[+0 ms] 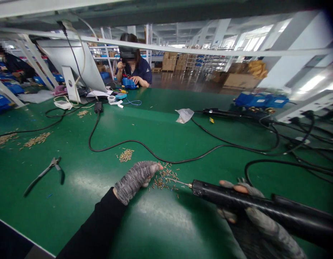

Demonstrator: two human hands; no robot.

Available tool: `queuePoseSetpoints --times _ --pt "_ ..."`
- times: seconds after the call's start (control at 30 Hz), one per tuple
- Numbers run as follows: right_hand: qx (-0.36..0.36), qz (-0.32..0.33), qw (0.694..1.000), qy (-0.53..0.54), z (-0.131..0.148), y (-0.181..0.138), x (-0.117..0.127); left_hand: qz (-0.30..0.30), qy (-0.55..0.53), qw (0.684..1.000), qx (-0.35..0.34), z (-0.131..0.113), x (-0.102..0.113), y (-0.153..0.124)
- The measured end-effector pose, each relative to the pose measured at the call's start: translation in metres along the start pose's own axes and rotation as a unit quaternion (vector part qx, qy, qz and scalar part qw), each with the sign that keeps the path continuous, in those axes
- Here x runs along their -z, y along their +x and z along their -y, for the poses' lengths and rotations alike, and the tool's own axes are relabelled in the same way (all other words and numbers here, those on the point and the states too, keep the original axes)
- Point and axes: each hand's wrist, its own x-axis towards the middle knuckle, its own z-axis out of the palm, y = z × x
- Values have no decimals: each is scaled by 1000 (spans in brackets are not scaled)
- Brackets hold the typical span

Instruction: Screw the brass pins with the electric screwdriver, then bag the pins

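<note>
My left hand [138, 180], in a grey knit glove with bare fingertips, is at the edge of a loose pile of small brass-coloured screws [161, 182]. Its fingers are closed together, and whatever is between them is too small or hidden to make out. A black electric screwdriver [231, 196] lies in the grip of my right hand [271, 228], also gloved, with fingers wrapped around the body. Its long thin bit [179, 181] points left, the tip over the screws close to my left fingertips.
Pliers [51, 167] lie at left, near more screw heaps [37, 140]. A black cable [144, 145] snakes across the green table [96, 216]. Behind are a small plastic bag [184, 115], a monitor [74, 64] and blue parts [260, 100]. Across the table a co-worker [142, 70] handles a blue part.
</note>
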Motion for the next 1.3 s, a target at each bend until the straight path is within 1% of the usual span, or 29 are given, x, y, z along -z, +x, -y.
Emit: queuePoseSetpoints --times 0.07,0.13,0.2,0.3,0.37,0.43,0.5,0.57,0.6,0.67,0.8,0.93,1.1,1.23,1.3 --pt "-16 -3 1000 15 0 0 -8 47 17 998 29 1 -5 -2" --pt "-19 9 999 25 1 0 -15 75 16 996 51 2 -10 -3" --pt "-18 13 999 31 3 -2 -22 87 8 994 59 3 -16 -3" --pt "-8 -19 999 33 8 -7 -32 83 -30 995 54 4 -19 -1" --pt "-9 -37 999 38 11 -9 -41 56 -94 992 59 3 -16 2" --pt "-13 -37 999 38 13 -6 -50 -16 -198 978 62 1 -7 8" --pt "-16 -42 999 18 14 -3 -58 -104 -291 950 51 -1 6 14" --pt "-18 -45 999 -18 13 -1 -64 -176 -337 924 33 -4 17 18" --pt "-25 -39 998 -37 13 -1 -67 -199 -344 917 24 -5 21 19" --pt "-44 -15 997 -64 13 -4 -69 -225 -353 908 15 -6 27 21" --pt "-69 33 994 -77 13 -7 -63 -234 -364 902 8 -5 26 22" --pt "-110 55 991 -43 10 -2 -53 -223 -366 904 2 -6 23 22" --pt "-132 59 989 -34 9 3 -51 -222 -366 904 3 -9 23 19" --pt "-120 43 991 -43 10 3 -55 -216 -360 907 -7 -10 23 18" --pt "-115 35 991 -55 9 2 -56 -211 -337 918 -7 -11 23 18"
